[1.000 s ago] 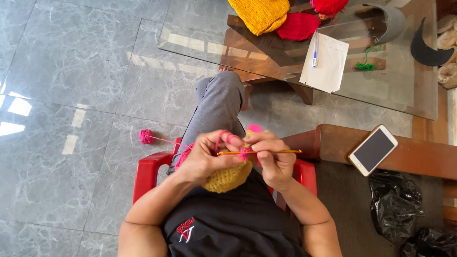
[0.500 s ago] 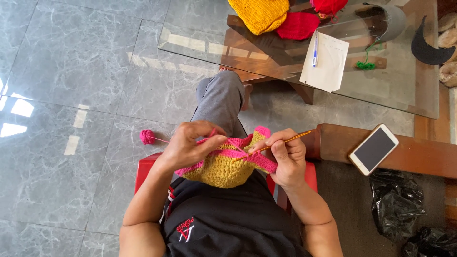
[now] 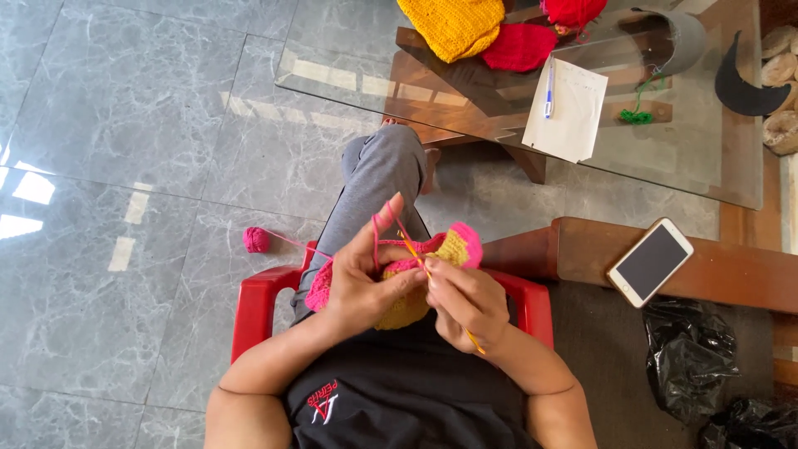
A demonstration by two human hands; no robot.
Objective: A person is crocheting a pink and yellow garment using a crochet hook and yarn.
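Bright daylight is falling evenly; window reflections are glaring white on the grey floor tiles [image 3: 125, 166] left of the red chair [image 3: 258, 308]. Shadows are staying soft, focus sharp throughout.

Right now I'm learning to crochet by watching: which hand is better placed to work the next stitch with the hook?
The right hand, probably: it already grips the thin yellow crochet hook, tip at the pink-and-yellow crocheted piece. The left hand steadies the piece, pink yarn strand looped over its raised finger.
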